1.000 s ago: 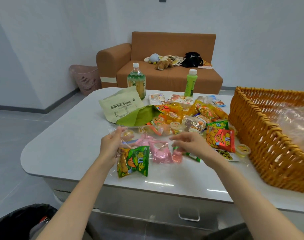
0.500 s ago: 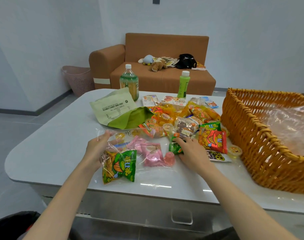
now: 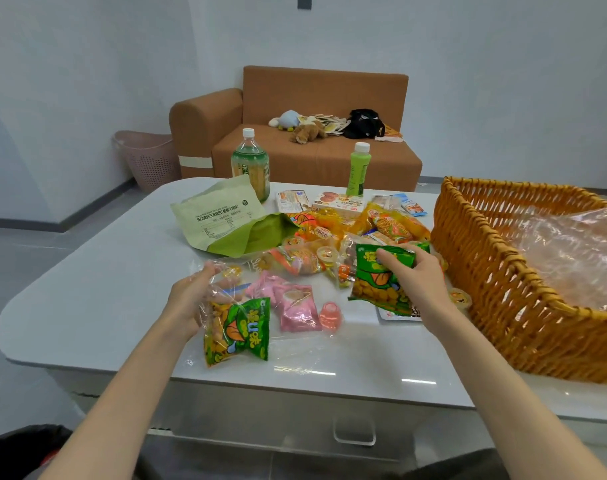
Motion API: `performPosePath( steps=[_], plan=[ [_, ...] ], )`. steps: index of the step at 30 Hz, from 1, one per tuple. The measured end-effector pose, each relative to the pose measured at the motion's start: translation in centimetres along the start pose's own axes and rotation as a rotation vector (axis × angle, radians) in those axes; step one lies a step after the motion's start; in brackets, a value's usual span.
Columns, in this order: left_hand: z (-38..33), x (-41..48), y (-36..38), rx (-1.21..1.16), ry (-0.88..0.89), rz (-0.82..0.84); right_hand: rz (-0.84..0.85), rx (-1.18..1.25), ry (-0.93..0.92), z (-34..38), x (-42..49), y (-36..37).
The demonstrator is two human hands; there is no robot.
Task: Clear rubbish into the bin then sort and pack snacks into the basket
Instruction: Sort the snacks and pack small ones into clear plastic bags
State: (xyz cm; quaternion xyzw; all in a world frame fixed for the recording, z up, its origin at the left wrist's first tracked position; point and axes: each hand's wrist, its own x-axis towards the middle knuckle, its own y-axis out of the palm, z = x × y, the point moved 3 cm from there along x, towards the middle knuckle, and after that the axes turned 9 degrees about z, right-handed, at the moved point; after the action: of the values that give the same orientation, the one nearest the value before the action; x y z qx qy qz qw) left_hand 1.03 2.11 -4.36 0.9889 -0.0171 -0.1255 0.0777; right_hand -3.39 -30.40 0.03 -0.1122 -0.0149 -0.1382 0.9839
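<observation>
- Black bin bag (image 3: 21, 448): near left corner, below the glossy white worktop (image 3: 87, 306).
- Left hand (image 3: 193, 301): grip curled on a crinkled clear plastic wrapper (image 3: 222, 282) that lies over a green-and-yellow snack packet (image 3: 238, 332). Risk: binning the wrapper drags the packet along.
- Right hand (image 3: 418, 282): grip pinches the top of a second green foil snack packet (image 3: 376, 289), beside the pile. Risk: slick foil slips.
- Woven orange wicker basket (image 3: 475, 258): right, lined with loose clear film that could snag a dropped packet.

2 bottles (image 3: 250, 164) (image 3: 359, 168), 2 green packs (image 3: 239, 332) (image 3: 381, 282), 1 clear bag (image 3: 222, 282), 1 pink jelly cup (image 3: 329, 316), 2 flat boxes (image 3: 292, 200) (image 3: 338, 201), 1 basket (image 3: 475, 271) on the bench (image 3: 87, 289); beyond, 1 sofa (image 3: 315, 161), 1 hamper (image 3: 149, 159), 2 plush toys (image 3: 288, 118) (image 3: 309, 131).
</observation>
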Motion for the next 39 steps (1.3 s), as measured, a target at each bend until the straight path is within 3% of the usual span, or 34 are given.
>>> performPosePath(
  steps=[4,8,12,17,24,29,32,36,39],
  plan=[
    [0.1,0.0,0.0,-0.030,-0.052,0.006,0.054,0.117,-0.039,0.3,-0.4,0.2],
    [0.4,0.0,0.5,-0.076,-0.109,0.048,0.152,-0.133,-0.173,0.3,-0.7,2.8],
    [0.6,0.0,0.6,-0.108,-0.140,0.101,0.085,-0.219,-0.252,0.0,-0.9,4.6],
    [1.2,1.0,-0.3,-0.112,-0.133,0.050,0.074,-0.695,-0.342,0.4,-1.2,5.2],
    [1.4,1.3,-0.5,-0.117,-0.139,0.045,0.084,0.001,0.021,0.3,-0.6,4.5],
    [1.4,0.7,0.1,-0.120,-0.149,0.118,0.478,0.153,0.295,0.2,-2.4,6.8],
    [1.4,0.2,0.9,-0.112,-0.204,0.204,0.580,0.411,0.417,-0.1,-2.8,8.2],
    [0.8,-0.7,2.0,-0.177,-0.221,0.302,0.538,0.524,0.448,-0.4,-2.7,9.0],
    [1.0,-0.9,2.2,-0.093,-0.216,0.350,0.678,0.542,0.403,-0.8,-3.1,10.5]
  ],
)
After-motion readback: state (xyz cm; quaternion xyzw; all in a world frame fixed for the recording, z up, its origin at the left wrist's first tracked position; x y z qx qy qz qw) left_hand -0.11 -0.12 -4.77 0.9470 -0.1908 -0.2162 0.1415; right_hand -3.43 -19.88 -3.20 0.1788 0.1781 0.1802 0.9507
